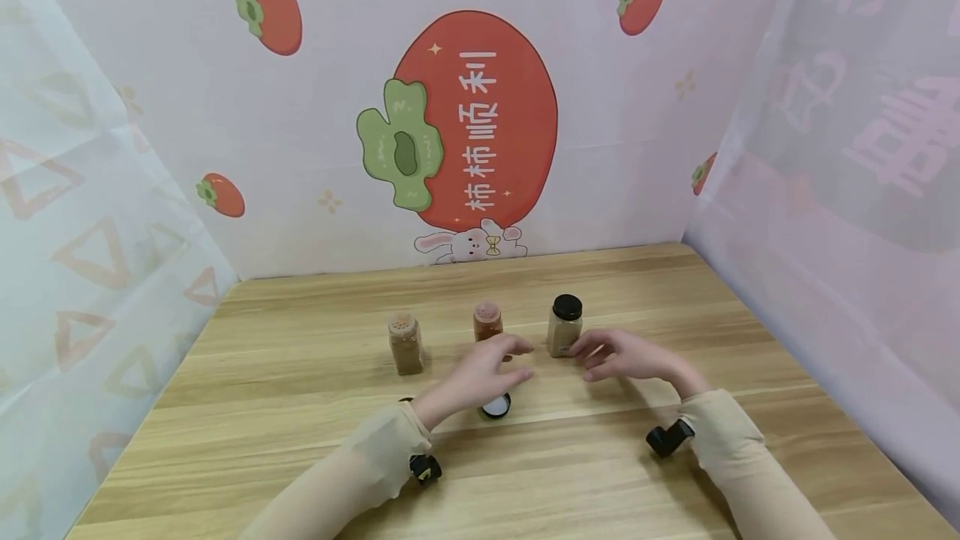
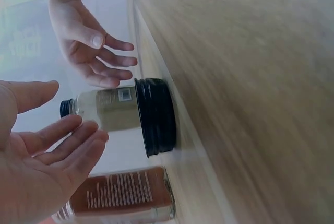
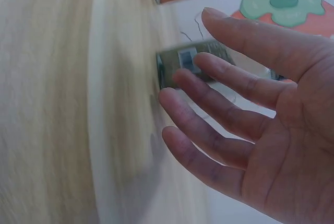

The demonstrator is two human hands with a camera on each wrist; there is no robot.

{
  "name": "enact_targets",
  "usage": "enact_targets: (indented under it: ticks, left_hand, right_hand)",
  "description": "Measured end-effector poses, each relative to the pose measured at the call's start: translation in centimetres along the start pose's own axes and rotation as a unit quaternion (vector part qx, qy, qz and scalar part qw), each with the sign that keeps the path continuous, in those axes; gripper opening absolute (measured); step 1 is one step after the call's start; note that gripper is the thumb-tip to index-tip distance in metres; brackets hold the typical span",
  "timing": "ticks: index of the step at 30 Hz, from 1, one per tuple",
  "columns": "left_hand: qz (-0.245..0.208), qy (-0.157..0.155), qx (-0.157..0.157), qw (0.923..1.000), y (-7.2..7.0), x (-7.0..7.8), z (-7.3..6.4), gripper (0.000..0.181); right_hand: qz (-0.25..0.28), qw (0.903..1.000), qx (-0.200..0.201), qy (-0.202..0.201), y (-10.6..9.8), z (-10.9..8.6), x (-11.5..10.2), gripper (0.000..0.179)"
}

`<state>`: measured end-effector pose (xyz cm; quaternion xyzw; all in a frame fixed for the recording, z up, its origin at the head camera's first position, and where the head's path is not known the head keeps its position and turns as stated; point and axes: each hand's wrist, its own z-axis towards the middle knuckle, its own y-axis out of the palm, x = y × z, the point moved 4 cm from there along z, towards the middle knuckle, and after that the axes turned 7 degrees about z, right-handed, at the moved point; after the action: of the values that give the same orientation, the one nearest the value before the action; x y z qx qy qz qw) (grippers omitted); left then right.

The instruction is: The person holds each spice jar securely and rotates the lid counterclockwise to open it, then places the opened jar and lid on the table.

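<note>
A wood-grain tabletop [image 1: 570, 473], streaked pale and tan, runs back to a whitish fabric backdrop [image 1: 622, 148] printed with red-orange persimmons, with more printed cloth [image 1: 847, 165] along both sides. To the right of centre stands an upright glass spice jar [image 1: 564, 335] with its black cap on, beige powder inside and a small barcode low down; the right hand [image 1: 632, 355] is just beside it, fingers loosely spread, though whether a fingertip touches the glass is hard to tell. The left hand [image 1: 483, 369], fingers relaxed and thumb apart, hovers by a reddish-brown spice jar [image 1: 488, 322] and an upturned black lid [image 1: 496, 407].
</note>
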<state>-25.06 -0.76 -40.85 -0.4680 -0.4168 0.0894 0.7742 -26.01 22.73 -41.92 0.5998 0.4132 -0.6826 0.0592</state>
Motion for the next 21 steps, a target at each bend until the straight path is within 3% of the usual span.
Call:
enact_targets:
  ticks: [14, 21]
  left_hand:
    - [-0.001, -0.042, 0.019, 0.9989, 1.0, 0.6, 1.7, 0.04]
    - [-0.007, -0.073, 0.04, 0.9965, 1.1, 0.6, 2.9, 0.044]
  right_hand:
    - [0.026, 0.9986, 0.042, 0.017, -2.3, -1.0, 0.4, 0.047]
    - [0.008, 0.9968, 0.079, -0.007, -3.1, -0.6, 0.2, 0.043]
